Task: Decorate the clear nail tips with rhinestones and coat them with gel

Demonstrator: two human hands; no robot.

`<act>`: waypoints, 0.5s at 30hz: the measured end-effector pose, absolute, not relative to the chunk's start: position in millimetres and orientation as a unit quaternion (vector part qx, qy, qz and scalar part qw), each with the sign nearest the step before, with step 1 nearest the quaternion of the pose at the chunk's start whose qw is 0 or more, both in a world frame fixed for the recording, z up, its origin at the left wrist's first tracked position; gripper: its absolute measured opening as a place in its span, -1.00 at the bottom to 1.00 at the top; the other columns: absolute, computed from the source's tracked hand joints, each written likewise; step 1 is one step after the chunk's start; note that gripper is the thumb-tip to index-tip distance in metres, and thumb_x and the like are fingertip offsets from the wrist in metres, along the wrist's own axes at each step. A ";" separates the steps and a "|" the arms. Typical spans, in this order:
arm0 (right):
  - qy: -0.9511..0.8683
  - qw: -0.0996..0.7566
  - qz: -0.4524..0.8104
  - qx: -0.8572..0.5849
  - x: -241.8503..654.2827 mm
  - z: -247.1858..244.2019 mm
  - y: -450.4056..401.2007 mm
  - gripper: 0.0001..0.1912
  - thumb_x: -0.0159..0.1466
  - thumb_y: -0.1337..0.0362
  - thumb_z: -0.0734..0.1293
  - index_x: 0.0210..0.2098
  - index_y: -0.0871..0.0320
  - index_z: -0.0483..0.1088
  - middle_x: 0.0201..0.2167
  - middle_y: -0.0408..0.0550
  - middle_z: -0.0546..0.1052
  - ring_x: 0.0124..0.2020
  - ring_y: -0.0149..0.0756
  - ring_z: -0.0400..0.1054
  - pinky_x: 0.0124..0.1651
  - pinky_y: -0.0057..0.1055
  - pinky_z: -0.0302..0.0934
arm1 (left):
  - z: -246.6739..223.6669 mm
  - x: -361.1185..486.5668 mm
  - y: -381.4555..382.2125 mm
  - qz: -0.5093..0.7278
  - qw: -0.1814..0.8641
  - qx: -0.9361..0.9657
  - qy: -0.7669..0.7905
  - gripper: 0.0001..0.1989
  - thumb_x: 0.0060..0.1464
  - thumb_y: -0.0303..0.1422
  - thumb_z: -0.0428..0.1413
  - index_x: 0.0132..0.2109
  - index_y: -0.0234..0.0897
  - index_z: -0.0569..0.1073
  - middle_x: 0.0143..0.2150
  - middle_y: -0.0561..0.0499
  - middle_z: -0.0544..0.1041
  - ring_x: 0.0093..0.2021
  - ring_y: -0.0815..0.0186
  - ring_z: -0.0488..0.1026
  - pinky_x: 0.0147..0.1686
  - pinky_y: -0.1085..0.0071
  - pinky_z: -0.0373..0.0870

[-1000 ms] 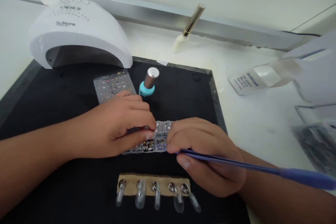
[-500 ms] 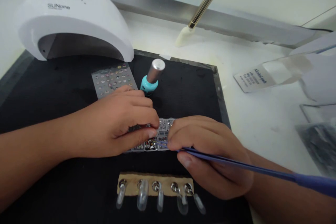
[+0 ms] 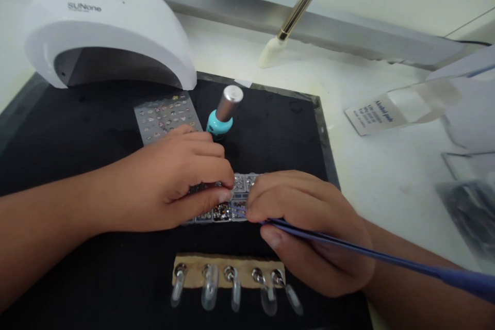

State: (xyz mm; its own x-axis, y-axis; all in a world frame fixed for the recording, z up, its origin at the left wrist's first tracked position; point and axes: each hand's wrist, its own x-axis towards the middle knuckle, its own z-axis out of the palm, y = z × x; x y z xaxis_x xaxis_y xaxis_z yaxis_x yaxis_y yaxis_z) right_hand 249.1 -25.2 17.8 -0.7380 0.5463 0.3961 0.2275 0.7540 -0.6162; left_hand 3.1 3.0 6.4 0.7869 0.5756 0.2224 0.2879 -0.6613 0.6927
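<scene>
Right fingers (image 3: 266, 198) around blue tweezers (image 3: 386, 256), tips (image 3: 240, 211) at the rhinestone case (image 3: 240, 196).

Beyond the left hand (image 3: 193, 178) stands a white SUNone nail lamp (image 3: 119, 15); between them a sheet of nail stickers (image 3: 157, 117) lies partly hidden by that hand; just past its fingertips is a silver-capped turquoise nail polish bottle (image 3: 221, 119). Well ahead of the right hand (image 3: 313, 227) is a pale-headed brush with a gold-and-black handle (image 3: 291, 23); off to its right lies an alcohol pads box (image 3: 373, 113); nearer that forearm, a blurred dark packet (image 3: 467, 214).
</scene>
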 end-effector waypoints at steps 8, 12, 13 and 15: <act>-0.895 0.281 0.273 -0.215 249.0 18.7 -25.1 -0.88 0.38 0.40 0.20 -0.14 0.17 0.35 -0.38 -0.06 0.53 -0.27 -0.29 0.50 -0.17 -0.32 0.48 | 5.7 4.0 3.1 0.219 0.331 0.885 0.243 -0.85 0.37 -0.41 0.04 -0.20 -0.21 0.48 -0.34 0.11 0.45 -0.27 0.30 0.38 -0.18 0.25 0.10; -0.896 0.284 0.267 -0.213 248.5 18.2 -25.0 -0.88 0.38 0.40 0.20 -0.15 0.17 0.35 -0.38 -0.07 0.54 -0.27 -0.29 0.50 -0.16 -0.33 0.48 | 5.5 3.4 3.4 0.218 0.332 0.885 0.244 -0.85 0.37 -0.41 0.05 -0.20 -0.21 0.48 -0.34 0.11 0.45 -0.27 0.30 0.38 -0.18 0.25 0.10; -0.896 0.282 0.268 -0.213 248.3 18.1 -24.9 -0.88 0.38 0.40 0.20 -0.15 0.17 0.35 -0.38 -0.07 0.54 -0.27 -0.29 0.50 -0.15 -0.33 0.48 | 5.7 3.1 3.3 0.217 0.331 0.885 0.244 -0.85 0.37 -0.41 0.05 -0.20 -0.21 0.48 -0.34 0.11 0.45 -0.27 0.30 0.38 -0.18 0.25 0.10; -0.896 0.283 0.268 -0.213 248.3 17.9 -24.7 -0.88 0.38 0.41 0.20 -0.16 0.17 0.36 -0.37 -0.08 0.54 -0.27 -0.30 0.51 -0.14 -0.34 0.48 | 6.0 2.5 3.0 0.216 0.330 0.886 0.244 -0.85 0.37 -0.41 0.05 -0.20 -0.21 0.48 -0.34 0.11 0.45 -0.27 0.30 0.38 -0.18 0.26 0.10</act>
